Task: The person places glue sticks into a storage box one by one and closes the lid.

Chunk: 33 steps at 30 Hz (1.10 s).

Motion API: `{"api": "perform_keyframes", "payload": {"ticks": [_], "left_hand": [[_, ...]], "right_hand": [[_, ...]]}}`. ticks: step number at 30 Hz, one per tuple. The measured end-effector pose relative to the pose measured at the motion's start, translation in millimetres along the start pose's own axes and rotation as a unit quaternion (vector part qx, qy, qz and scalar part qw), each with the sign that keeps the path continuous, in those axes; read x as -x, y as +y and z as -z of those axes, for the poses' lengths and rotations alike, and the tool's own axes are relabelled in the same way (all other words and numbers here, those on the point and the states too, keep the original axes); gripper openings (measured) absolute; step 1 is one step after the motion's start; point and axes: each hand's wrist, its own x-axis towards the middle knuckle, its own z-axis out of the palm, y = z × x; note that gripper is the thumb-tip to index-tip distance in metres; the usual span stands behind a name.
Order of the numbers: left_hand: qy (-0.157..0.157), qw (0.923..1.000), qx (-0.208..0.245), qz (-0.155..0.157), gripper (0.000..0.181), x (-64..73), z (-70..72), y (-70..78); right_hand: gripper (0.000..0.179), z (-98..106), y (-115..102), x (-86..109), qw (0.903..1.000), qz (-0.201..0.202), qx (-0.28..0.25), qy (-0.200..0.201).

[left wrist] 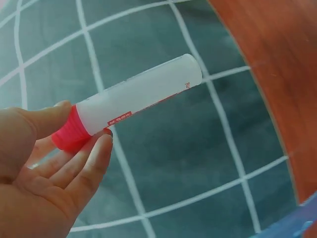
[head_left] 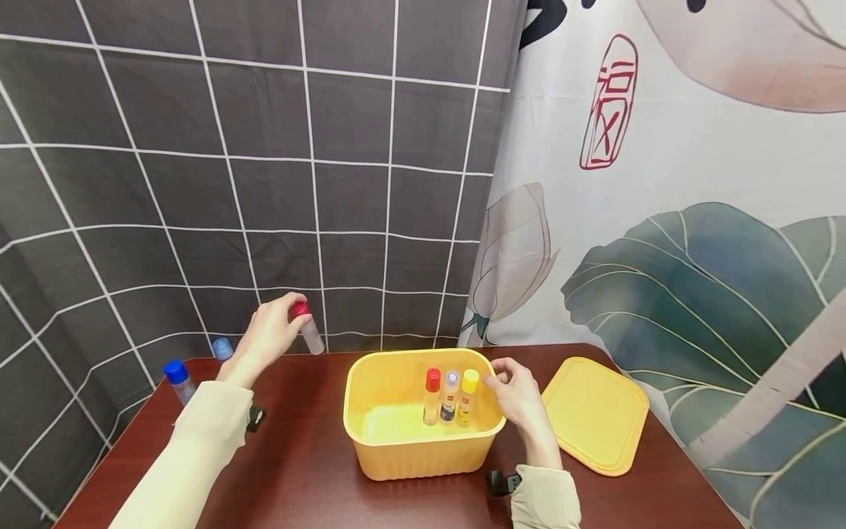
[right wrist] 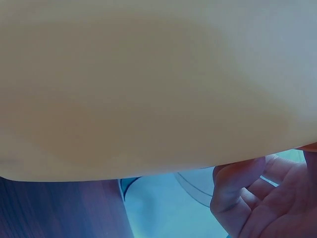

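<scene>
My left hand [head_left: 269, 332] pinches a slim translucent bottle [head_left: 313, 337] by its red cap, above the table's back edge. In the left wrist view the bottle [left wrist: 141, 91] has a red-and-white label strip, and thumb and fingertips hold the cap [left wrist: 72, 131]. My right hand [head_left: 520, 394] grips the right rim of a yellow plastic bin [head_left: 423, 461]. Inside the bin, toward its right side, stand three small bottles: one red-capped [head_left: 432, 397], one pale-capped [head_left: 449, 397] and one yellow-capped [head_left: 466, 399]. The bin's wall [right wrist: 148, 99] fills most of the right wrist view.
A yellow lid [head_left: 596, 416] lies on the brown table [head_left: 291, 455] to the right of the bin. At the far left stand a blue-capped bottle [head_left: 179, 380] and another blue-topped one [head_left: 222, 349], partly behind my left arm. A grey checked curtain [head_left: 264, 184] hangs behind the table.
</scene>
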Motion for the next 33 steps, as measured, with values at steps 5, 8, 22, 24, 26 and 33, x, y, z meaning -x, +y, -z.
{"api": "perform_keyframes", "payload": {"ticks": [5,8,22,24,26,33], "left_hand": [[-0.001,0.9997,0.016,-0.018,0.031,-0.9,7.0,24.7],[-0.007,0.9994,0.019,-0.029,0.032,0.3,10.7,39.5],[-0.051,0.9912,0.057,-0.108,0.040,8.9,13.2,101.7],[-0.063,0.9892,0.063,-0.117,0.041,11.0,10.4,109.6],[-0.071,0.9870,0.065,-0.129,0.040,12.3,5.8,115.7],[-0.124,0.9776,0.047,-0.163,0.032,15.5,-16.3,126.6]], "right_hand": [[0.023,1,0,1.3,1.0000,-0.005,0.000,-0.001],[0.024,1,0,2.2,1.0000,-0.007,-0.002,-0.004],[0.023,0,2,1.8,1.0000,0.002,-0.001,0.001],[0.023,0,3,2.1,1.0000,0.003,-0.001,0.002],[0.023,1,2,2.1,1.0000,0.002,-0.002,0.001],[0.023,1,2,1.4,1.0000,0.001,-0.009,-0.001]]}}
